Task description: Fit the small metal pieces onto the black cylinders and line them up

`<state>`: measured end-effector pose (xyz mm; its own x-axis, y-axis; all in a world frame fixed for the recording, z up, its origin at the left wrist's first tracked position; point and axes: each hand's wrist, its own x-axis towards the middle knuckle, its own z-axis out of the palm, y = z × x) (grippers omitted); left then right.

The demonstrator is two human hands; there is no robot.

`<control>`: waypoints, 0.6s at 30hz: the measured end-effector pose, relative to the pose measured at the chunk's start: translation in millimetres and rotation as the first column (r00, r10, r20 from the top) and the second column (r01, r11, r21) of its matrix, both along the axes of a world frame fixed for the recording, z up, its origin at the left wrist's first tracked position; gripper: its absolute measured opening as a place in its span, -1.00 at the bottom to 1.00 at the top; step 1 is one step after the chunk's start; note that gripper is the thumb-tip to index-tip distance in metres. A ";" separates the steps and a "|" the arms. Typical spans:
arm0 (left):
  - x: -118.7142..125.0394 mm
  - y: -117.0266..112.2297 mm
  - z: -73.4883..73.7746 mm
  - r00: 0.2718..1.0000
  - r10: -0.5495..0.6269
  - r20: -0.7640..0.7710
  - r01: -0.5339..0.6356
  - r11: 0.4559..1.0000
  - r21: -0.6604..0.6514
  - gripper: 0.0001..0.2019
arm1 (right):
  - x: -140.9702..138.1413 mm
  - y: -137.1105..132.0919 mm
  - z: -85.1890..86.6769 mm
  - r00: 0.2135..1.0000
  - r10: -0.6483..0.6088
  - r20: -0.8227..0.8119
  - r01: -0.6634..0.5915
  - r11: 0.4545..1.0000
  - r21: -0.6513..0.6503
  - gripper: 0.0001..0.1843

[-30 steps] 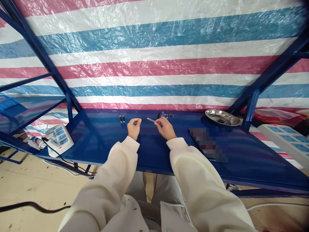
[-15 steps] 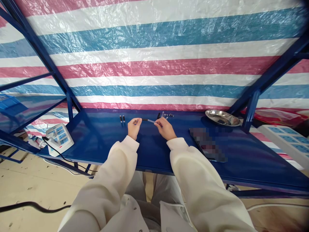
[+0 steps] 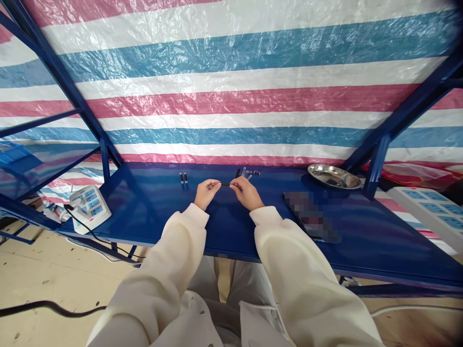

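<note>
Over the middle of the blue table, my left hand [image 3: 207, 192] and my right hand [image 3: 247, 192] pinch opposite ends of a slim, pen-like tube [image 3: 225, 183], held level. Only its black middle shows between my fingertips; its ends are hidden, and its exact kind is unclear. Just behind my right hand lie small loose parts [image 3: 249, 172]: black pieces, clear tubes and shiny little bits. Two short black cylinders with pale lower ends [image 3: 183, 178] stand side by side, left of and beyond my left hand.
A shiny metal dish [image 3: 334, 176] sits at the back right of the blue table [image 3: 152, 207]. Nearer stands a dark, blurred-out flat device [image 3: 311, 217]. A white power strip [image 3: 89, 208] with a cable is at the left edge, another [image 3: 430, 207] at far right. Striped sheeting hangs behind.
My left hand has moved slightly right, nearer to my right hand. The clear stretch of the tube beside my right fingers no longer shows; only black is visible between my hands.
</note>
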<state>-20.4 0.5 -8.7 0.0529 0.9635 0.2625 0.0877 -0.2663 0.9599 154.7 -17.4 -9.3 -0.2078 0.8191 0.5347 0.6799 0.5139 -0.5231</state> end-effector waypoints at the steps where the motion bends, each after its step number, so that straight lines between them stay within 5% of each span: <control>1: -0.4 0.4 -0.4 1.000 -0.004 -0.005 0.004 1.000 0.000 -0.75 | 0.1 0.2 -0.3 1.000 -0.001 -0.004 0.001 1.000 0.004 -0.79; 18: -1.2 1.3 -2.4 0.996 0.062 -0.068 -0.054 0.992 0.113 -0.79 | -0.5 4.7 -7.5 0.995 0.017 -0.099 -0.011 0.998 0.056 -0.87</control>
